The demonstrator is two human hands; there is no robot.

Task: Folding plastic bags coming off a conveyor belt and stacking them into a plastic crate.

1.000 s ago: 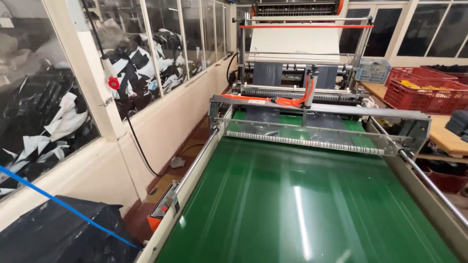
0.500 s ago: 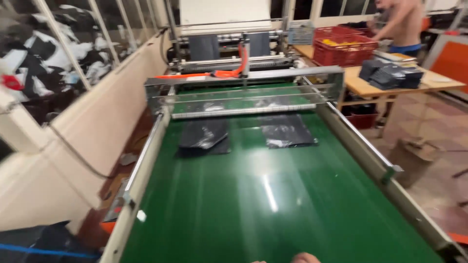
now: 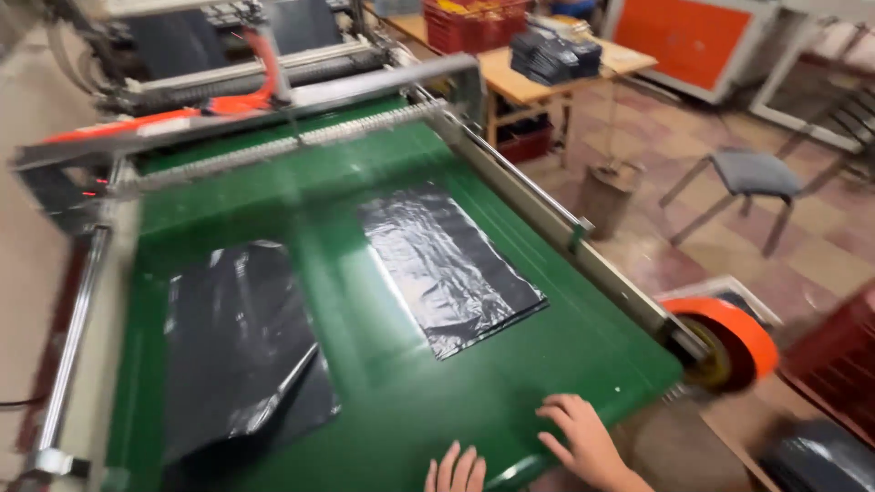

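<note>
At belt [image 3: 547,364] end | you're resting right hand [image 3: 583,442] flat, fingers spread, gripping nothing | left hand [image 3: 456,469] open, empty | two bags [image 3: 447,264] lying upstream, none collected yet

Two plastic bags lie on the conveyor belt [image 3: 383,410] ahead of me: one bag [image 3: 237,346] to the left, the other bag [image 3: 447,264] right. My right hand [image 3: 583,442] rests on the belt's near edge, my left hand [image 3: 456,472] just beside it. A chair [image 3: 752,178] stands well right.
</note>
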